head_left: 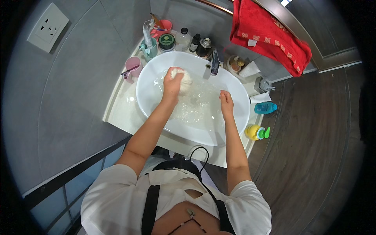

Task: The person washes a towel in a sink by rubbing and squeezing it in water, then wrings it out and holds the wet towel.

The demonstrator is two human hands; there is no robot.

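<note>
A white oval basin (145, 92) holds water (197, 103) with ripples and bubbles on it. Over the basin's left part, my left hand (171, 83) is closed round a bunched white cloth (185, 82), which bulges out past the thumb. Part of the cloth is hidden behind the fingers. My right hand (226, 101) hovers over the right side of the basin, fingers curled in, and no object shows in it. At the far rim stands a dark, shiny faucet (214, 64), between the two hands.
Behind the basin are a green-lidded jar (167, 41), a clear bottle (183, 39) and several toiletries. A pink cup (134, 66) stands left. To the right are a blue bottle (265, 107) and a yellow pump bottle (255, 132). A red towel (266, 35) hangs at far right.
</note>
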